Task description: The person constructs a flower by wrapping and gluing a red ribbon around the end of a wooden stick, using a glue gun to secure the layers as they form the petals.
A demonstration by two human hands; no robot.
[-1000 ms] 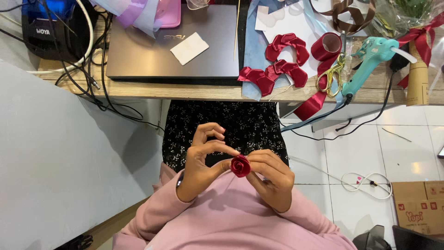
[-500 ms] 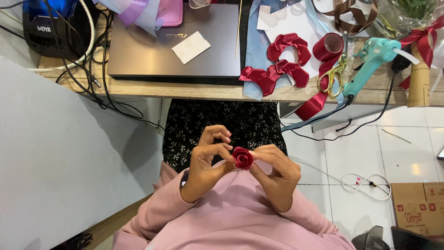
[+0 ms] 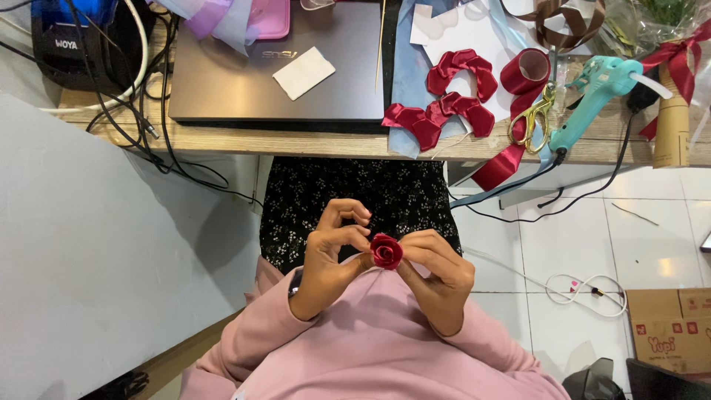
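Note:
A small dark red ribbon rose (image 3: 386,251) is held over my lap, between both hands. My left hand (image 3: 330,252) pinches its left side with the fingertips, thumb and forefinger curled above it. My right hand (image 3: 438,272) grips it from the right and from below. My pink sleeves frame the bottom of the view, and a black flowered skirt (image 3: 355,196) lies under the hands. The rose's underside is hidden.
A wooden desk edge (image 3: 311,142) runs across the top, bearing a closed grey laptop (image 3: 274,70), red ribbon pieces (image 3: 444,104), a red ribbon roll (image 3: 524,74), gold scissors (image 3: 530,118) and a teal glue gun (image 3: 592,92). Cables hang left; a cardboard box (image 3: 670,333) sits on the tiled floor.
My hands and the rose have shifted slightly; the fingers have turned around the rose while keeping hold of it.

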